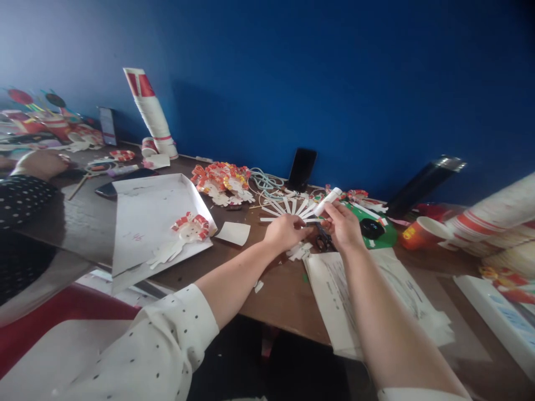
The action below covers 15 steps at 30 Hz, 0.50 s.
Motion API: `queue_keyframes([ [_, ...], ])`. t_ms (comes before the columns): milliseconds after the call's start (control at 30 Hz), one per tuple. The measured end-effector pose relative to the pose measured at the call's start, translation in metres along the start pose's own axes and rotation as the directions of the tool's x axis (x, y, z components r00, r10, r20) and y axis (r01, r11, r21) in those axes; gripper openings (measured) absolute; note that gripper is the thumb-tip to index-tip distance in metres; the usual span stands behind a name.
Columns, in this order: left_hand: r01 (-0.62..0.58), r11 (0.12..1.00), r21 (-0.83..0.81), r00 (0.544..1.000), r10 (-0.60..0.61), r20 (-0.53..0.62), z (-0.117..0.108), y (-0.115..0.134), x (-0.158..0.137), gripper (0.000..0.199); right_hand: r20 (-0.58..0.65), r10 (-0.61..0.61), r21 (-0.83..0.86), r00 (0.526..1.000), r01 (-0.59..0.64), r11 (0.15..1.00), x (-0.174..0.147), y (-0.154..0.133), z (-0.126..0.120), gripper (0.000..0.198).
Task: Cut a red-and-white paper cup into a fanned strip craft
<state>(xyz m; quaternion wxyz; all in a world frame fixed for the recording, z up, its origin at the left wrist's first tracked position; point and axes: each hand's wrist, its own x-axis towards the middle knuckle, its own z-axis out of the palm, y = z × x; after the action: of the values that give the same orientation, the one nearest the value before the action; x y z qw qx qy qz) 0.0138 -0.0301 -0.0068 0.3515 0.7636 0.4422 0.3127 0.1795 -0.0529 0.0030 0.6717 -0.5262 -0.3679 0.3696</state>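
Note:
My left hand (284, 233) is closed on a white paper piece cut into strips (288, 207), which fan out beyond my fingers. It looks like a paper cup cut down its sides. My right hand (343, 224), close beside it, grips a white glue stick (329, 200) that tilts up to the right above the strips. Whether the stick touches the paper, I cannot tell. Black-handled scissors (323, 241) lie partly hidden between my hands. White paper scraps (299, 252) lie just below them, near a bag-like sheet of printed paper (334, 295).
Left stands a shallow white box lid (144, 206) holding a red-and-white cut cup (191, 228). Behind are a pile of cut cups (223, 181), a cable and a propped phone (303, 168). Stacked cups (154, 117) lean near the wall. Another person's hand (42, 163) rests far left.

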Motion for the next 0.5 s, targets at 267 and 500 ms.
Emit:
queue_keyframes([
  [267, -0.076, 0.996, -0.054, 0.99, 0.069, -0.126, -0.001, -0.002, 0.001, 0.032, 0.162, 0.07, -0.027, 0.984, -0.066, 0.997, -0.01, 0.006, 0.013, 0.036],
  [500, -0.098, 0.995, 0.028, 0.994, 0.099, -0.051, 0.0, -0.003, 0.002, 0.027, 0.02, -0.05, -0.079, 0.999, 0.052, 0.996, -0.004, 0.004, 0.014, 0.037],
])
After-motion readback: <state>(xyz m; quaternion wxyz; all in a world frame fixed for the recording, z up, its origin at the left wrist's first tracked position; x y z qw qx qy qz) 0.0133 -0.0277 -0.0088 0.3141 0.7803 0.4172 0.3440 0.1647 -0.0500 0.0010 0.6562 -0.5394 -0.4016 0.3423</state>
